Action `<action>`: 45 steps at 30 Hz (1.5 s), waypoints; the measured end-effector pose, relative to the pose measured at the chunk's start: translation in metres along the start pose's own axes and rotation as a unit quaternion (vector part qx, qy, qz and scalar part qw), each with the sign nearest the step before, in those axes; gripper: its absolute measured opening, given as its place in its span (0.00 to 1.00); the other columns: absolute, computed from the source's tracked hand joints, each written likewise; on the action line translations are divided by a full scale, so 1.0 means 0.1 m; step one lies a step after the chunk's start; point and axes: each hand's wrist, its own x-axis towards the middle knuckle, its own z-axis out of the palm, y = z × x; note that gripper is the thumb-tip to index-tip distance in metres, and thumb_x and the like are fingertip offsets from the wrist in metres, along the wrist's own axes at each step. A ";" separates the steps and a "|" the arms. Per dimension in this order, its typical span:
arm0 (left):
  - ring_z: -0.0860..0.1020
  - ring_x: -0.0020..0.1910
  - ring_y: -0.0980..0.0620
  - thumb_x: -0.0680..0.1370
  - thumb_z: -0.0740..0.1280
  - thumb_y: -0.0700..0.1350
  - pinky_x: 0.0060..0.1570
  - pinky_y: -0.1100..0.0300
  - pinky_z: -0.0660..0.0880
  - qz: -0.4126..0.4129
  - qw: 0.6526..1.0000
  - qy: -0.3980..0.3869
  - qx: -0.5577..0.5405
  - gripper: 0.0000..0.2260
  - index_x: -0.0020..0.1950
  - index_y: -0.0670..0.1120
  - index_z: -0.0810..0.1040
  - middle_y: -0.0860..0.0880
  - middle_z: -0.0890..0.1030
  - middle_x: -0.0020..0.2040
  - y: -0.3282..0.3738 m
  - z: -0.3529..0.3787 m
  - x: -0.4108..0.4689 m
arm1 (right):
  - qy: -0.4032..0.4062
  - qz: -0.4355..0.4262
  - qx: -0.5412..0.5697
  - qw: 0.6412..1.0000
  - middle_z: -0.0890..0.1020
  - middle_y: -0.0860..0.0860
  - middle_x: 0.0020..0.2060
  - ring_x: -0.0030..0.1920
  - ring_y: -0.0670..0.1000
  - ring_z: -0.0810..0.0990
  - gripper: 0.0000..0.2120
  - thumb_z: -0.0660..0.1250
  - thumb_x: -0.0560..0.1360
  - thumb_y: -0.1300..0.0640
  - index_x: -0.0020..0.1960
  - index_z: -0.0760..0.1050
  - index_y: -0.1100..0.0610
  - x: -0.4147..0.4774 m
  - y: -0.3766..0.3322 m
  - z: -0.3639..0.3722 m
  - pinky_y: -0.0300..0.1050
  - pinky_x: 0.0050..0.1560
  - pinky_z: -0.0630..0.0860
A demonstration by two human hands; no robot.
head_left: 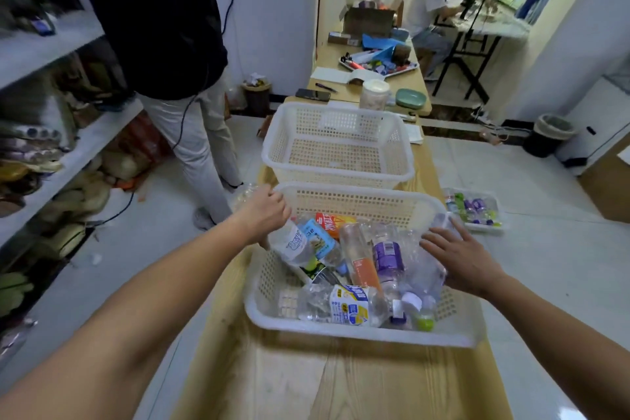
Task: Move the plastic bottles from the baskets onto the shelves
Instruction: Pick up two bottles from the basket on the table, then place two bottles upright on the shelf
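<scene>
White shelves (85, 143) ran down the left of the room, crowded with blurred goods, and a standing person (163, 27) was close against them. We faced a long wooden table (306, 378). Two white lattice baskets sat along its middle, one beyond the other, nearly touching. The far basket (337, 177) held nothing we could see. The near basket (341, 331) was piled with plastic bottles (354, 259), mostly lying on their sides: clear ones, one orange-labelled, one purple, and one blue and white along the near wall. On the floor beyond the table's right edge lay a small tray (484, 228) of more bottles.

Our left hand (269, 211) was curled round a clear bottle (295, 242) with a pale label at the near basket's far left corner. Our right hand (460, 257) lay flat, fingers spread, on crumpled clear bottles by the right wall, gripping nothing.

To do this step well, we judged, the right hand should close on one bottle before lifting, since the light, loose pile could shift. Both bottles could then go left to the shelves, past the standing person.
</scene>
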 end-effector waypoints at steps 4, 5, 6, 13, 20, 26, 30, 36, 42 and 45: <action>0.77 0.53 0.47 0.66 0.68 0.71 0.51 0.53 0.74 -0.226 0.939 0.023 -0.260 0.34 0.58 0.46 0.74 0.47 0.80 0.54 0.02 -0.18 -0.21 | 0.059 0.244 0.173 0.952 0.81 0.54 0.49 0.49 0.59 0.81 0.29 0.76 0.61 0.42 0.56 0.76 0.57 0.08 -0.17 -0.38 0.50 0.51 0.73; 0.78 0.53 0.46 0.66 0.69 0.70 0.48 0.55 0.74 -0.269 0.898 0.038 -0.346 0.33 0.59 0.47 0.75 0.48 0.81 0.53 0.08 -0.24 -0.25 | 0.069 0.324 0.226 0.916 0.81 0.54 0.47 0.48 0.58 0.80 0.28 0.76 0.63 0.41 0.56 0.76 0.56 0.11 -0.24 -0.48 0.49 0.46 0.74; 0.78 0.54 0.45 0.66 0.70 0.69 0.45 0.56 0.72 -0.304 0.843 0.045 -0.441 0.32 0.60 0.47 0.75 0.47 0.81 0.53 0.15 -0.29 -0.29 | 0.080 0.400 0.292 0.865 0.81 0.54 0.46 0.46 0.57 0.80 0.28 0.76 0.63 0.40 0.55 0.76 0.56 0.12 -0.29 -0.54 0.49 0.45 0.75; 0.77 0.36 0.54 0.68 0.72 0.64 0.35 0.61 0.73 -0.222 0.402 -0.001 -0.888 0.23 0.50 0.45 0.80 0.50 0.80 0.41 0.79 -0.43 -0.40 | 0.211 0.573 0.699 0.372 0.80 0.54 0.41 0.39 0.51 0.78 0.23 0.74 0.67 0.42 0.53 0.76 0.58 -0.02 -0.72 -0.73 0.46 0.40 0.77; 0.77 0.29 0.57 0.76 0.70 0.48 0.32 0.61 0.76 -0.091 0.310 -0.048 -0.945 0.08 0.49 0.44 0.78 0.52 0.80 0.33 1.40 -0.71 -0.48 | 0.142 0.500 0.800 0.301 0.83 0.59 0.52 0.50 0.59 0.82 0.38 0.75 0.62 0.33 0.61 0.77 0.60 -0.47 -1.24 -0.61 0.56 0.55 0.79; 0.70 0.25 0.56 0.73 0.71 0.43 0.25 0.65 0.70 0.016 0.187 -0.117 -0.975 0.08 0.46 0.43 0.73 0.49 0.72 0.32 1.85 -0.93 -0.53 | 0.169 0.565 0.738 0.329 0.78 0.59 0.45 0.46 0.59 0.74 0.49 0.76 0.56 0.30 0.61 0.74 0.67 -1.05 -1.56 -0.55 0.55 0.51 0.70; 0.69 0.24 0.56 0.74 0.70 0.44 0.23 0.66 0.67 0.047 0.231 -0.156 -0.959 0.05 0.41 0.46 0.75 0.50 0.72 0.29 2.13 -1.19 -0.66 | 0.198 0.597 0.713 0.311 0.81 0.61 0.42 0.43 0.60 0.78 0.46 0.79 0.48 0.31 0.53 0.80 0.63 -1.42 -1.69 -0.74 0.60 0.49 0.75; 0.76 0.31 0.51 0.74 0.68 0.43 0.31 0.64 0.74 0.127 0.341 -0.138 -0.921 0.03 0.43 0.44 0.77 0.46 0.78 0.35 2.54 -1.78 -0.82 | 0.274 0.639 0.657 0.293 0.82 0.56 0.37 0.37 0.57 0.79 0.36 0.78 0.53 0.33 0.47 0.80 0.60 -2.14 -1.81 -1.09 0.52 0.44 0.77; 0.72 0.37 0.50 0.68 0.75 0.50 0.38 0.57 0.72 0.255 0.347 -0.166 -0.887 0.19 0.51 0.41 0.75 0.42 0.71 0.43 3.33 -2.64 -1.10 | 0.361 0.675 0.592 0.254 0.73 0.51 0.29 0.25 0.47 0.67 0.18 0.75 0.68 0.44 0.40 0.73 0.57 -3.31 -2.05 -1.67 0.36 0.25 0.65; 0.75 0.36 0.50 0.68 0.73 0.49 0.38 0.58 0.75 0.316 0.316 -0.223 -0.867 0.14 0.47 0.43 0.78 0.44 0.74 0.41 3.93 -3.10 -1.35 | 0.404 0.697 0.547 0.227 0.75 0.50 0.30 0.27 0.47 0.69 0.15 0.73 0.70 0.45 0.39 0.74 0.55 -3.98 -2.29 -2.02 0.36 0.27 0.66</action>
